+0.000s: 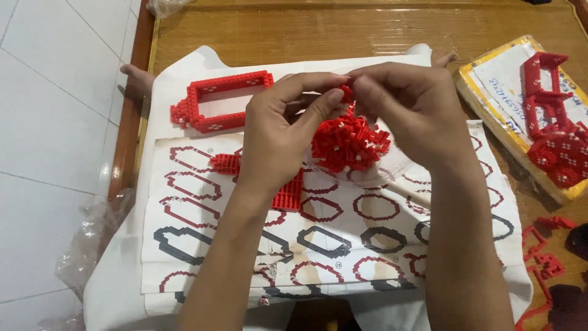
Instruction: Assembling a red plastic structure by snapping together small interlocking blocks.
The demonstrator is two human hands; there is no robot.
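My left hand (278,125) and my right hand (410,110) meet above the middle of the sheet, fingertips pinching a small red brick piece (346,93) between them. Just below the fingers lies a loose pile of tiny red bricks (350,144) with white dots. A flat red brick strip (288,195) shows under my left wrist. A red rectangular brick frame (228,101) lies at the upper left of the white instruction sheet (343,239), which is printed with red and dark ring outlines.
A yellow-edged box (502,116) at the right carries red brick assemblies (554,132). More red outline pieces (542,263) lie on the wooden floor at the lower right. Clear plastic bags (92,236) sit at the left by white tiles. Bare toes (138,76) show at the sheet's far corners.
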